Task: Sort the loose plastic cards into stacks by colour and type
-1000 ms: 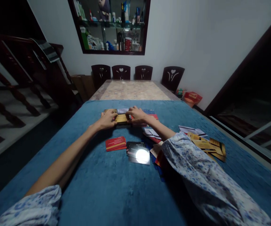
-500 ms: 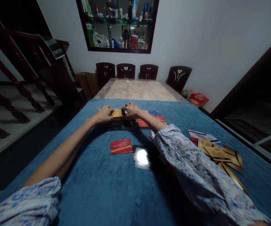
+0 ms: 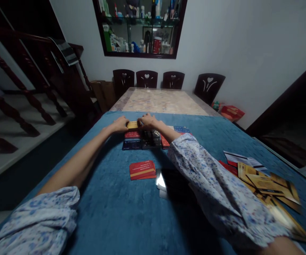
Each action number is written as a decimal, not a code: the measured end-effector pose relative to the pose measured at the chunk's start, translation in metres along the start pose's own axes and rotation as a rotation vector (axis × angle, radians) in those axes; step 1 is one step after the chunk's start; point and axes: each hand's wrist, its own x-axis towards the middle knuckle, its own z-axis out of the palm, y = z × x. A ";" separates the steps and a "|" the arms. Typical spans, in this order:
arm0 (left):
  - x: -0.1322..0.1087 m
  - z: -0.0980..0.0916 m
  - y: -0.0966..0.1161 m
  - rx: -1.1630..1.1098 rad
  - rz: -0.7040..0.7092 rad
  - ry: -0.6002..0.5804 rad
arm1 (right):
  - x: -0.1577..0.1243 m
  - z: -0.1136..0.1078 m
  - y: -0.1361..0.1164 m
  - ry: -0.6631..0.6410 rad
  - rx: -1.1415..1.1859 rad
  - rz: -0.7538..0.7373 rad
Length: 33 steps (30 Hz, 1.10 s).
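Observation:
Both arms reach forward over a blue cloth. My left hand pinches the left end of a gold card, and my right hand has its fingers on the right end. The card lies at the far edge of a block of cards. Nearer to me in that block are a red card, a dark blue card and a black card. Another blue card shows beyond my right forearm, which hides part of the block. Whether the gold card is one or a stack, I cannot tell.
A fanned red card pile lies in front, beside shiny silver cards partly in shadow. At the right are scattered gold cards and white striped cards. The blue cloth covers the near table; chairs stand behind.
The view has shifted, so the scene sits slightly further right. My hands have drawn a little away from the near rows, showing the red card; both stay on the gold card.

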 end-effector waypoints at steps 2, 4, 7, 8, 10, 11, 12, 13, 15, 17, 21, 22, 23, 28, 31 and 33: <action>0.003 0.000 0.001 0.063 -0.006 -0.023 | 0.005 0.001 0.000 -0.017 -0.001 0.009; 0.005 0.000 0.003 0.127 -0.013 -0.048 | 0.011 0.003 -0.001 -0.035 -0.001 0.021; 0.008 0.001 0.005 0.149 -0.033 -0.072 | 0.018 0.005 -0.001 -0.055 0.004 0.035; 0.009 0.002 0.005 0.143 -0.035 -0.076 | 0.020 0.006 -0.001 -0.060 0.003 0.037; 0.011 0.003 0.003 0.128 -0.034 -0.095 | 0.023 0.008 -0.001 -0.071 -0.003 0.032; 0.012 0.004 0.003 0.119 -0.032 -0.105 | 0.024 0.008 -0.001 -0.077 -0.006 0.028; 0.013 0.005 0.002 0.109 -0.030 -0.112 | 0.025 0.009 -0.001 -0.082 -0.008 0.023; 0.014 0.005 0.001 0.098 -0.028 -0.116 | 0.026 0.009 -0.001 -0.085 -0.008 0.020; 0.016 0.006 0.001 0.079 -0.029 -0.123 | 0.027 0.009 0.000 -0.089 -0.004 0.022; 0.017 0.007 0.002 0.070 -0.037 -0.128 | 0.027 0.009 0.000 -0.101 -0.002 0.033; 0.018 0.006 0.005 0.072 -0.048 -0.131 | 0.026 0.007 0.000 -0.113 0.006 0.047; 0.018 0.006 0.006 0.075 -0.047 -0.135 | 0.026 0.007 -0.001 -0.112 0.005 0.046; 0.018 0.005 0.007 0.080 -0.048 -0.141 | 0.025 0.007 -0.001 -0.107 0.003 0.045; 0.018 0.004 0.007 0.102 -0.051 -0.152 | 0.023 0.007 -0.004 -0.074 -0.005 0.051; 0.018 0.004 0.006 0.096 -0.013 -0.160 | 0.023 0.007 -0.005 -0.073 0.009 0.067; 0.019 0.004 0.005 0.087 0.007 -0.166 | 0.023 0.007 -0.005 -0.071 0.024 0.075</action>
